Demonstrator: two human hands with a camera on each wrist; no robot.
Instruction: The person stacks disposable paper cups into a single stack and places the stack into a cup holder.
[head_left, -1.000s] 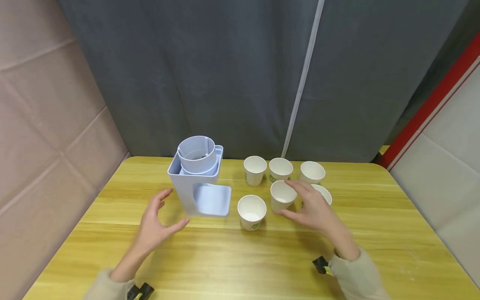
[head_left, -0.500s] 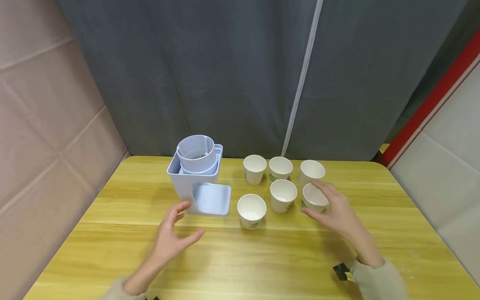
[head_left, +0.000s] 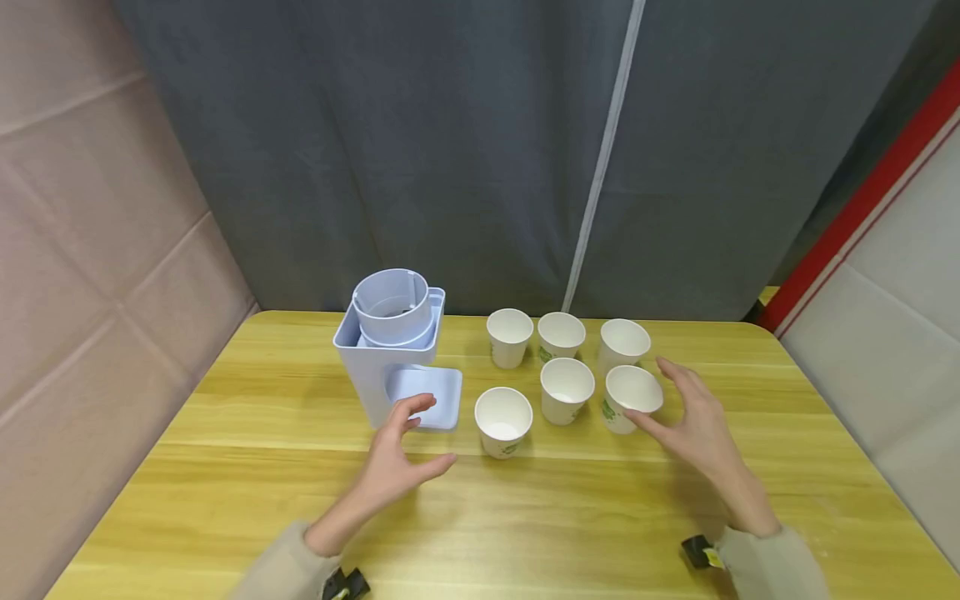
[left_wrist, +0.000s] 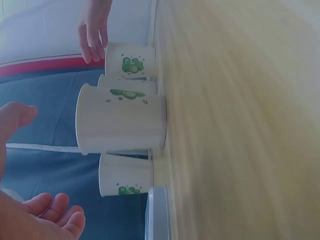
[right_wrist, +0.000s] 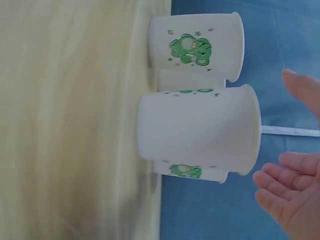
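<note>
My left hand (head_left: 397, 462) hovers before the pale blue plastic container (head_left: 375, 367), thumb and fingers spread apart with nothing between them. To its right stands the front-left white paper cup (head_left: 503, 425), which also looms as the nearest cup (left_wrist: 122, 122) in the left wrist view. My right hand (head_left: 693, 429) is at the right side of the front-right paper cup (head_left: 632, 402), its thumb tip overlapping that cup in the head view. In the right wrist view the fingers (right_wrist: 285, 185) are spread beyond the rim of the near cup (right_wrist: 200, 130). Green bear prints mark the cups.
Between these two is the front-middle cup (head_left: 567, 392). Three more upright cups stand behind: left (head_left: 510, 339), middle (head_left: 562, 337) and right (head_left: 624, 343). A round tub (head_left: 392, 308) sits in the container's top, and a flat tray (head_left: 442, 392) juts from its base. A grey curtain (head_left: 450, 167) hangs behind the wooden table (head_left: 540, 525).
My left hand has moved right, from beside the container to in front of its tray. The right hand has shifted right, from the front-middle cup to the right side of the front-right cup.
</note>
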